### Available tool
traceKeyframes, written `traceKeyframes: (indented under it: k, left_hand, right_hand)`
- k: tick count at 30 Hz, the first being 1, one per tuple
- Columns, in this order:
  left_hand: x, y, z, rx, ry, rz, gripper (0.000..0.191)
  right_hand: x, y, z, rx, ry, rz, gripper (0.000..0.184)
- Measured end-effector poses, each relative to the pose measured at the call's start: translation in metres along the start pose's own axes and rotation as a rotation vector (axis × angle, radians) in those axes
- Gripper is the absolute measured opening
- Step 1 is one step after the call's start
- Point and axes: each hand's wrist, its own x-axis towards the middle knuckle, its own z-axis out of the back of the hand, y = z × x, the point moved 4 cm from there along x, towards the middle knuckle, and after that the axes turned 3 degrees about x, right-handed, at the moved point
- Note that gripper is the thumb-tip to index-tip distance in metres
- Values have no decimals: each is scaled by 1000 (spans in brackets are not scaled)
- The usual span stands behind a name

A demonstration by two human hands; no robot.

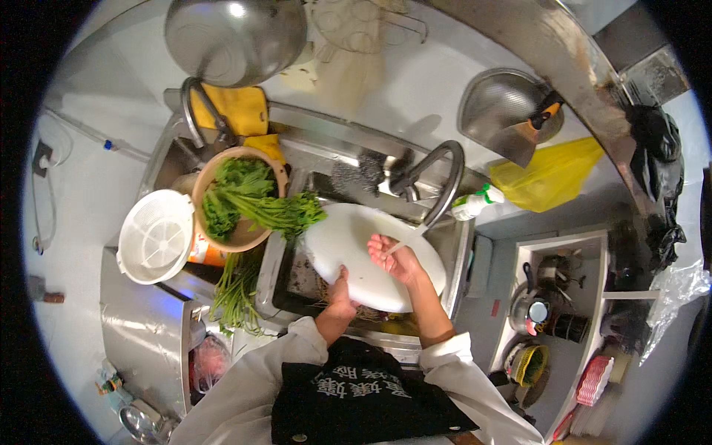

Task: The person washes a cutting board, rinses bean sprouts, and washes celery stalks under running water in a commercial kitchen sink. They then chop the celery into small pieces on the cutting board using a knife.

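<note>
My left hand (341, 295) grips the near edge of a round white board (345, 239), thumb on top, over a stainless steel sink (267, 278). Above the board, my right hand (394, 260) is palm up with curled fingers, under a thin stream of water from the curved metal faucet (453, 172). Whether its fingers touch the board I cannot tell. Left of the board, leafy green stalks (250, 200) lie in a beige plastic basin (201, 189) and hang over its rim. More green stalks (236, 295) lie below the basin.
A white plastic colander (158, 236) is beside the basin. A second faucet (192, 111) stands near yellow cloths (239, 108). Behind the sink is a large metal bowl (239, 39). At right are a white spray bottle (473, 204), a yellow plastic bag (548, 175) and a metal cleaver (514, 143).
</note>
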Motion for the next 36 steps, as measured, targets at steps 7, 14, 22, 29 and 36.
traceKeyframes:
  k: [7,14,22,29,36]
  left_hand:
    - [-12,5,-23,-130,-70,-202,58]
    - [-20,-1,-32,75,-263,-100,62]
    - [-51,-27,-39,-18,-105,-90,73]
    - [-48,-27,-46,-120,355,9,59]
    - [-50,-61,-16,124,353,77,46]
  right_hand:
    - [-22,-23,-68,-1159,29,245,53]
    - [-12,-28,13,-1597,-25,171,60]
    - [-94,-36,137,-1216,-427,423,50]
    - [-117,-101,142,418,-387,118,57]
    - [-95,-85,126,567,-455,120,53]
